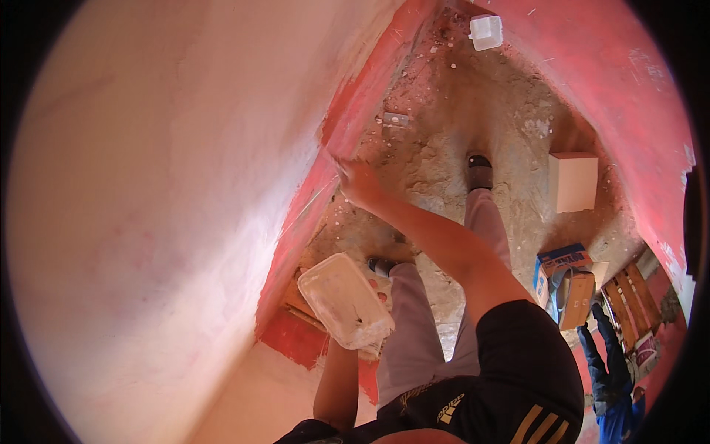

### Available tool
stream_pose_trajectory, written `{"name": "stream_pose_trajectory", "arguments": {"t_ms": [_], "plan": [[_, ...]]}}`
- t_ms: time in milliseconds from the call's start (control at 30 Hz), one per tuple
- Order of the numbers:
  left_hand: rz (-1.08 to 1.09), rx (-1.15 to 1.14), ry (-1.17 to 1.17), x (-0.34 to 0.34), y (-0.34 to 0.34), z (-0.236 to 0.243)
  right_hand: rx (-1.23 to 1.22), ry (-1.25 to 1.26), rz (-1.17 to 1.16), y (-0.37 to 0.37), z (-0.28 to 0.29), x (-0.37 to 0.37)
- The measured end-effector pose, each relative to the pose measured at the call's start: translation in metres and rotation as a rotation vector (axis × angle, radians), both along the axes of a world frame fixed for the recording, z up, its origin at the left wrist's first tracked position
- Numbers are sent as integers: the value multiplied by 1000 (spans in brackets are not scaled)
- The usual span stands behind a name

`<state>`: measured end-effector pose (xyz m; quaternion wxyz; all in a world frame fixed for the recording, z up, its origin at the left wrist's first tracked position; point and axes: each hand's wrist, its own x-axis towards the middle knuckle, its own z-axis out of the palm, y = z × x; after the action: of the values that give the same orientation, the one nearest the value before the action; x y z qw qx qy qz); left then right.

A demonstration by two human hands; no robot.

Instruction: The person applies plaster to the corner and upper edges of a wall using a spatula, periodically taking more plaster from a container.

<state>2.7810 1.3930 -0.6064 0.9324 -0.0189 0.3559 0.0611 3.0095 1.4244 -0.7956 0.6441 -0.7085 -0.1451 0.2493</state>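
My left hand (381,293) supports a shallow, off-white rectangular plastic tub (345,300) from beneath. Only some fingertips show at its right edge. Pale, smeared residue coats the inside of the tub, with a small dark spot near the lower end. My right arm stretches to the wall (222,148), where my right hand (359,182) is closed at the border between the pale upper coating and the red lower band (310,196). A thin edge juts from its fingers against the wall, too small and blurred to name.
Rough, dirty floor (444,148) lies under my feet. A white foam container (486,32) sits at the far end. Along the right stand a pale box (573,182), an open blue-and-white carton (562,268), a slatted wooden piece (633,300) and dark blue clothing (606,362).
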Motion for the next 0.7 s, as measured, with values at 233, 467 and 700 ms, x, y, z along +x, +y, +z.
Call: {"name": "stream_pose_trajectory", "arguments": {"t_ms": [233,467,700], "plan": [[-92,106,45,11,0,2,29,357,-440,-52,-96,244],[-18,147,-38,12,9,29,-53,-85,-438,56,-27,74],[-3,128,-42,28,18,72,-341,-358,-430,-45,-38,123]]}}
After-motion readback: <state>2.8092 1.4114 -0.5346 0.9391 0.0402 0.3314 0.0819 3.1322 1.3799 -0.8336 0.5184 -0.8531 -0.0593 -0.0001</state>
